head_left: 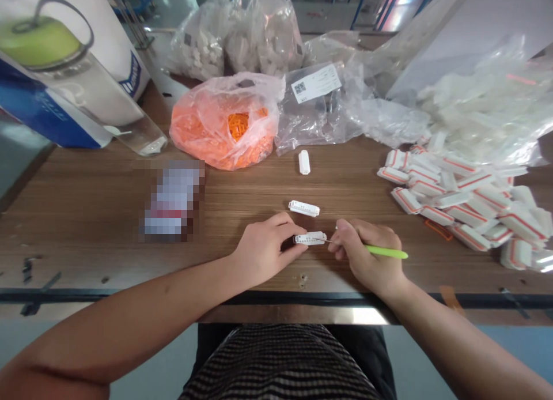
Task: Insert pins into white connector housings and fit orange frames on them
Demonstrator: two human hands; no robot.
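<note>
My left hand [270, 244] pinches the left end of a small white plastic housing [311, 238] with a row of tiny holes along its face. In my right hand [367, 250] is a thin pick with a bright green handle [389, 252], held like a pen. Its fine metal tip reaches the right part of the housing's face. Just beyond lies a second white housing [304, 208] with a similar face. Farther back a plain white piece [304, 162] rests on the wood.
White pieces with orange strips [470, 198] are heaped at the right. An orange-filled plastic bag [224, 120], a labelled clear bag [317, 106] and more bags stand behind. At left are a green-lidded bottle [99, 94] and a blurred-out item [173, 201].
</note>
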